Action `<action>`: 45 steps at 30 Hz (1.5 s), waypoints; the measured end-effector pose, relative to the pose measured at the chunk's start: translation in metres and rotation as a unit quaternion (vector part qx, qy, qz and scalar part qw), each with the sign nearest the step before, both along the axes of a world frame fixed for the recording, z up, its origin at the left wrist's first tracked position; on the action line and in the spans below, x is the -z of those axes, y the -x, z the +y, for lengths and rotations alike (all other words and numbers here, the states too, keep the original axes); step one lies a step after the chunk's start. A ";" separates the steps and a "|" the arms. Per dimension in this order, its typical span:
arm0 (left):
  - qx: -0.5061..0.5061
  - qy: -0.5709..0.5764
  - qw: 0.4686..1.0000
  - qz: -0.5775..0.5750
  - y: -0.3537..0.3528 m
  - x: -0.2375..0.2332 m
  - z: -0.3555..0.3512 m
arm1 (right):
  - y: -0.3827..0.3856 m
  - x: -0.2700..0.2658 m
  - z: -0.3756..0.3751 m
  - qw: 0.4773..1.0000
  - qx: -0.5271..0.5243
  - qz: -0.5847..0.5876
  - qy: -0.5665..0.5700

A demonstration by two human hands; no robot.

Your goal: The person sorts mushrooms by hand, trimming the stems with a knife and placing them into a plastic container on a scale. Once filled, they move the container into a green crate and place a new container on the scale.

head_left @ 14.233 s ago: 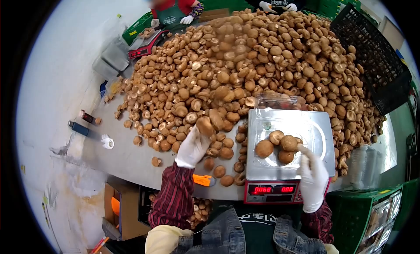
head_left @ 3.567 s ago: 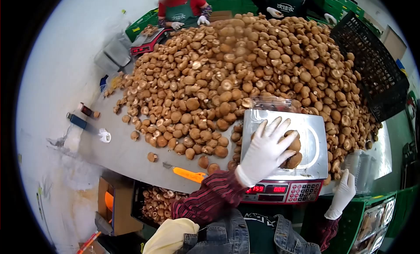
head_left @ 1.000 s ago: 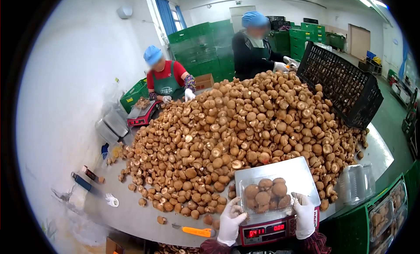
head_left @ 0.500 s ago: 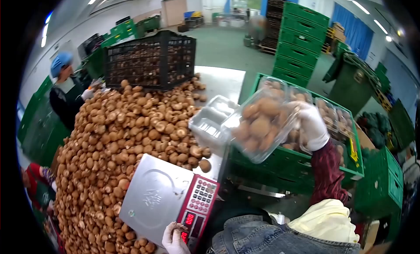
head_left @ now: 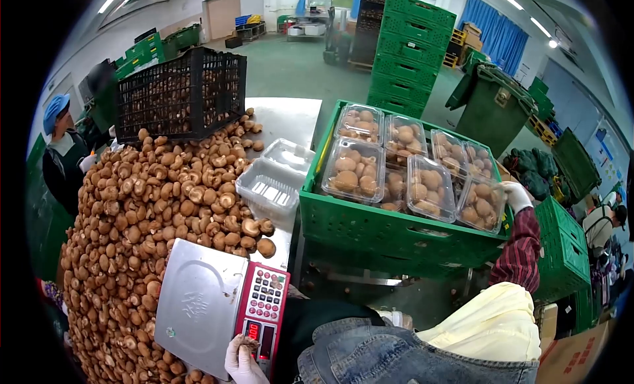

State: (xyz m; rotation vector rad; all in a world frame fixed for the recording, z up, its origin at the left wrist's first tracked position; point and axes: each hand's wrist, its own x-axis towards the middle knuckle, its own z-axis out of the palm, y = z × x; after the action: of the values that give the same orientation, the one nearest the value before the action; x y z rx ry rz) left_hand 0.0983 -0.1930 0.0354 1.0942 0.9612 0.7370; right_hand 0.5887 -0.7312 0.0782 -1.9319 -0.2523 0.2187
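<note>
My right hand (head_left: 517, 196), in a white glove, grips the edge of a clear plastic box of mushrooms (head_left: 481, 204) at the right end of the green crate (head_left: 403, 235). Several similar filled boxes, such as a tilted one (head_left: 429, 191), lie in that crate. At the near edge of the scale (head_left: 205, 305), my gloved left hand (head_left: 244, 363) is closed on a small brown piece (head_left: 249, 342), apparently a mushroom, partly hidden by the fingers. Nothing lies on the scale's plate except small crumbs.
Loose mushrooms (head_left: 152, 219) are heaped left of the scale. Clear plastic trays (head_left: 267, 186) sit between heap and crate. Behind the heap stands a black crate (head_left: 181, 96) of mushrooms. A person in a blue cap (head_left: 58, 143) works at the far left; stacked green crates (head_left: 409, 53) rise behind.
My right hand has carried the box of mushrooms rightward from above the trays and down into the green crate. My left hand stays by the scale's display. The view has turned right.
</note>
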 end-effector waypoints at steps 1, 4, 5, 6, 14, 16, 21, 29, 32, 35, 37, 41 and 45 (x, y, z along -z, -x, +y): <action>0.009 -0.014 1.000 -0.001 -0.001 0.003 0.000 | -0.006 0.013 0.009 0.998 0.006 -0.047 0.052; 0.059 -0.041 0.997 0.025 0.001 0.000 0.000 | -0.051 0.073 0.033 0.995 0.074 -0.066 0.029; 0.010 -0.054 0.993 -0.107 0.004 0.037 0.003 | -0.058 0.071 0.040 0.923 -0.002 -0.261 0.284; 0.020 -0.058 0.994 -0.088 0.006 0.031 0.000 | -0.066 0.070 0.052 0.745 -0.077 -0.436 0.499; -0.016 -0.072 0.994 -0.080 0.016 0.021 -0.003 | 0.088 -0.040 0.368 0.778 -0.070 -0.597 0.180; 0.000 -0.074 0.996 -0.050 0.021 0.018 -0.006 | 0.146 -0.030 0.450 0.792 -0.182 -0.581 0.029; -0.005 -0.063 0.995 -0.072 0.037 0.026 -0.016 | 0.135 0.078 0.593 0.761 -0.140 -0.620 0.130; -0.074 -0.064 0.995 -0.011 0.046 0.019 -0.011 | 0.122 0.127 0.604 0.831 -0.280 -0.328 0.352; -0.072 -0.068 0.995 0.007 0.042 0.025 -0.007 | 0.118 0.125 0.601 0.819 -0.320 -0.313 0.359; -0.042 -0.055 0.997 -0.020 0.033 0.021 -0.002 | 0.121 0.131 0.603 0.835 -0.296 -0.314 0.340; -0.024 -0.069 0.997 0.003 0.029 0.024 0.001 | 0.127 0.129 0.603 0.863 -0.240 -0.329 0.301; -0.025 -0.066 0.997 0.024 0.024 0.021 0.004 | 0.130 0.125 0.589 0.899 -0.189 -0.337 0.207; -0.031 -0.058 0.997 0.029 0.018 0.022 0.008 | 0.123 0.126 0.592 0.916 -0.205 -0.279 0.203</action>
State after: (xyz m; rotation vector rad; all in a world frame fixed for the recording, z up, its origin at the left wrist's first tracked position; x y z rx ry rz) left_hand 0.0804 -0.1847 0.0134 1.1974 1.0160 0.8229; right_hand 0.4660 -0.1395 -0.0480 -2.3053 -1.0716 -0.0213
